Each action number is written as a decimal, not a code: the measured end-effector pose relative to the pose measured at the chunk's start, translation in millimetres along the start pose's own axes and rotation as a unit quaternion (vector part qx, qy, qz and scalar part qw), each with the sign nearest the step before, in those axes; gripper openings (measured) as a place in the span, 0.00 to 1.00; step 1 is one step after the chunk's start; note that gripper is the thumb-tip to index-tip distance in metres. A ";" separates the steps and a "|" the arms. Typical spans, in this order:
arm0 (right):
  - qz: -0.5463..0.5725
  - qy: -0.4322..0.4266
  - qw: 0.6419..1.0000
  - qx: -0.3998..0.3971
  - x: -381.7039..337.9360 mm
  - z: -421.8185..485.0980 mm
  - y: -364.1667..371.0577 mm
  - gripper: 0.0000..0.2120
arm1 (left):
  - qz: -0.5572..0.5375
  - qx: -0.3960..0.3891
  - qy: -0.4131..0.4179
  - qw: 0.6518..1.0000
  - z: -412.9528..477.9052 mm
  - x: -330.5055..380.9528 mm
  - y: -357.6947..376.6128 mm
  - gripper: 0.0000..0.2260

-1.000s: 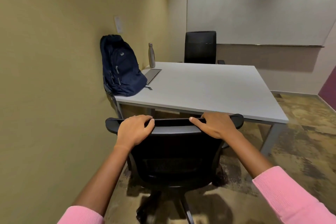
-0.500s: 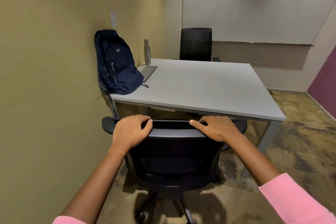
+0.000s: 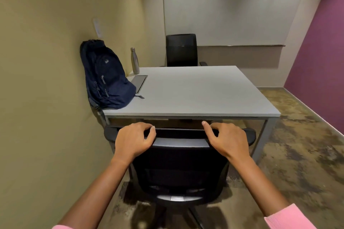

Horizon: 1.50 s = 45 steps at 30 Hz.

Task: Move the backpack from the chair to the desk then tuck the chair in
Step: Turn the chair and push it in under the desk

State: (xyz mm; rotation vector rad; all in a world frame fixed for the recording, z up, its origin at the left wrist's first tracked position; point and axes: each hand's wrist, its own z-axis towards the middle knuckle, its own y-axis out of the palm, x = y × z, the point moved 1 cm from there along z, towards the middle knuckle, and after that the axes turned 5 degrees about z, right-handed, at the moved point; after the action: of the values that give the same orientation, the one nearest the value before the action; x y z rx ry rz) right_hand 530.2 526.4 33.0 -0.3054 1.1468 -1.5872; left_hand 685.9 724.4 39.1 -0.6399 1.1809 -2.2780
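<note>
A dark blue backpack (image 3: 106,76) stands upright on the left end of the grey desk (image 3: 201,95), leaning against the yellow wall. A black office chair (image 3: 178,165) sits in front of me with its backrest just short of the desk's near edge and its seat under the desktop. My left hand (image 3: 133,140) grips the left part of the backrest's top. My right hand (image 3: 228,138) grips the right part, with the forefinger raised a little off the rim.
A steel bottle (image 3: 135,61) and a grey cable hatch (image 3: 138,82) are on the desk near the backpack. A second black chair (image 3: 181,50) stands at the desk's far side. The yellow wall lies close on the left, a purple wall on the right.
The chair has rolled forward under the desk with both hands on its backrest. My right forefinger has lifted slightly.
</note>
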 end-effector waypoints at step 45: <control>0.039 0.076 0.996 -0.008 79.4 225.8 105.6 0.19 | -0.009 0.004 0.001 1.000 216.3 -36.4 131.8 0.19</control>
State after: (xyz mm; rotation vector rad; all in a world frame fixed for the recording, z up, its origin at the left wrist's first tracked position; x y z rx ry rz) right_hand 724.2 350.9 33.7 -0.1502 1.2726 -1.5548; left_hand 872.1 549.0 33.6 -0.6473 1.1714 -2.2974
